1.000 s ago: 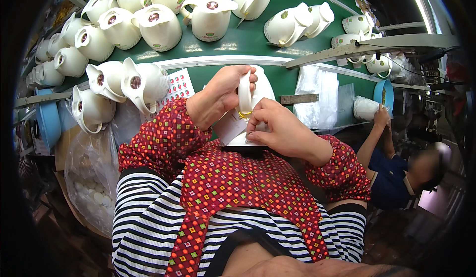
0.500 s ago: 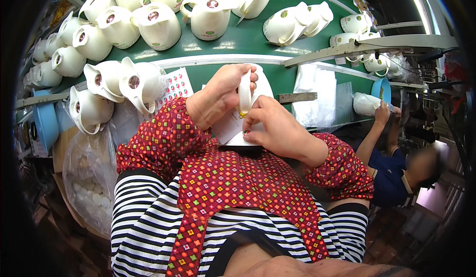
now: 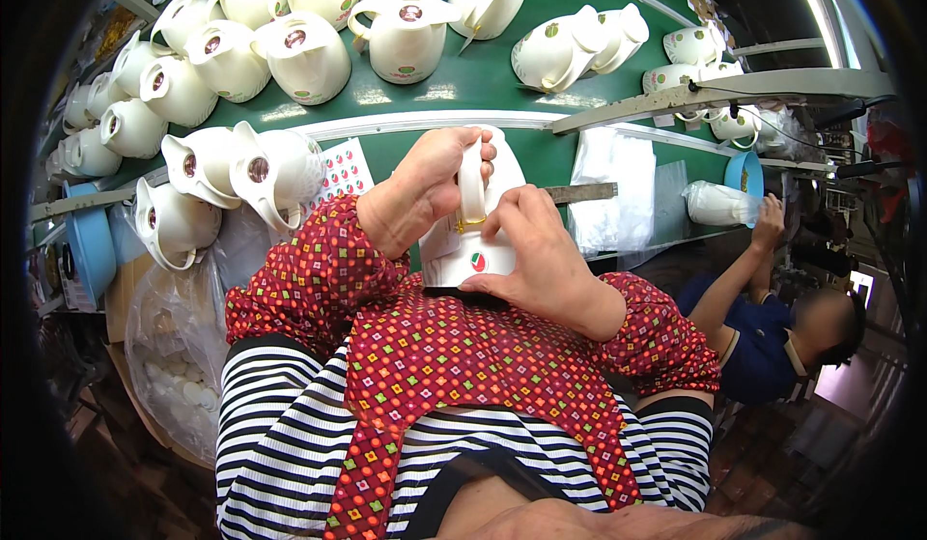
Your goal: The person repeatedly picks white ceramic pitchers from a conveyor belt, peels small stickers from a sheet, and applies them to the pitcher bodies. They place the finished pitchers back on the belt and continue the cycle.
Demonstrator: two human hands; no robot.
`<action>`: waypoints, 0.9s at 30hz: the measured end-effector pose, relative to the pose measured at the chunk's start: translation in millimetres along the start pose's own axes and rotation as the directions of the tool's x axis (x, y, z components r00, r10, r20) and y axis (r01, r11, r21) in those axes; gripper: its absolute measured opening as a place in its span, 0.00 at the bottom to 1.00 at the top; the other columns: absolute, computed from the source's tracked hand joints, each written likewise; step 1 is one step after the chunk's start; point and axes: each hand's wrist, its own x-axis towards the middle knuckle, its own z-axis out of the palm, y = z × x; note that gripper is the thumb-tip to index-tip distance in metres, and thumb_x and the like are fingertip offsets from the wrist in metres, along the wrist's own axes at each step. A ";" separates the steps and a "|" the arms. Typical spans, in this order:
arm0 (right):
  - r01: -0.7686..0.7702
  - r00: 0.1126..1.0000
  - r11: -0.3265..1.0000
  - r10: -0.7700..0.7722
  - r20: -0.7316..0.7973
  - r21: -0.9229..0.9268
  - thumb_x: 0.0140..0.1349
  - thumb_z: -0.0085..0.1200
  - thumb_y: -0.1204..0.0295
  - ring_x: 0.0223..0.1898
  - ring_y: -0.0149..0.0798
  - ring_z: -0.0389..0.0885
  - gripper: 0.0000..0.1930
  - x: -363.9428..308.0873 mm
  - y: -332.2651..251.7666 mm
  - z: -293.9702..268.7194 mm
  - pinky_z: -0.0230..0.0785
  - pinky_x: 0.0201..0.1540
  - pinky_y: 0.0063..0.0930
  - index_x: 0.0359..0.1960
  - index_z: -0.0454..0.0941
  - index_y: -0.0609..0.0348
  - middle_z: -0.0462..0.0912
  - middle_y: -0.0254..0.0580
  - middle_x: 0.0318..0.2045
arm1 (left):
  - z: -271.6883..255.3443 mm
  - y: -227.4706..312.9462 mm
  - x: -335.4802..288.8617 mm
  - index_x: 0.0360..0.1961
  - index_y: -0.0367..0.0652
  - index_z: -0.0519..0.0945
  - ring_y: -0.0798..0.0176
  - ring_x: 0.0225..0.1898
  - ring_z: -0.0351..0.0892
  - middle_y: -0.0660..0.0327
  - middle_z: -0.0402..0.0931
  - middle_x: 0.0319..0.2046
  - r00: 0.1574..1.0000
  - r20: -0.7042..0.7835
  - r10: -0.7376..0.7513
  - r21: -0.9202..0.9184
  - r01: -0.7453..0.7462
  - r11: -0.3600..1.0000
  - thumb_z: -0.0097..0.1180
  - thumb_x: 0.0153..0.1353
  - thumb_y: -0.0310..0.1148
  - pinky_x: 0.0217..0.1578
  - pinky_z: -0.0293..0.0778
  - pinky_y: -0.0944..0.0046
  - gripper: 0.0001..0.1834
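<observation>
A white thermos jug [image 3: 446, 268] lies tilted in front of me, its bottom end toward my apron. My left hand [image 3: 430, 187] is closed round its handle [image 3: 471, 187], which has a thin gold cord or band at its lower end. A round red and green sticker [image 3: 478, 262] shows on the jug's side, close to the bottom. My right hand [image 3: 546, 260] rests on the jug with thumb and fingers spread apart, the sticker between them. A sheet of similar stickers [image 3: 342, 168] lies beyond my left forearm.
Several white jugs [image 3: 304, 57] stand on the green table [image 3: 386, 105] at the far left. White plastic bags [image 3: 608, 178] and a metal strip [image 3: 582, 192] lie to the right. A co-worker [image 3: 758, 337] handles a wrapped jug [image 3: 719, 202] beside a blue bowl [image 3: 744, 175].
My right thumb and fingers have parted, uncovering the sticker on the jug's side. The jug has tilted slightly. The co-worker's hands have shifted slightly.
</observation>
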 end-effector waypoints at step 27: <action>-0.309 0.864 0.798 0.463 -0.199 0.518 0.61 0.71 0.68 0.53 0.41 0.81 0.30 -69.1 138.6 11.7 0.74 0.56 0.35 0.64 0.74 0.60 0.79 0.46 0.56 | 178.3 107.7 150.1 0.54 0.42 0.84 0.72 0.45 0.79 0.66 0.83 0.38 0.570 0.718 0.399 0.583 -0.806 0.102 0.48 0.81 0.44 0.51 0.74 0.67 0.19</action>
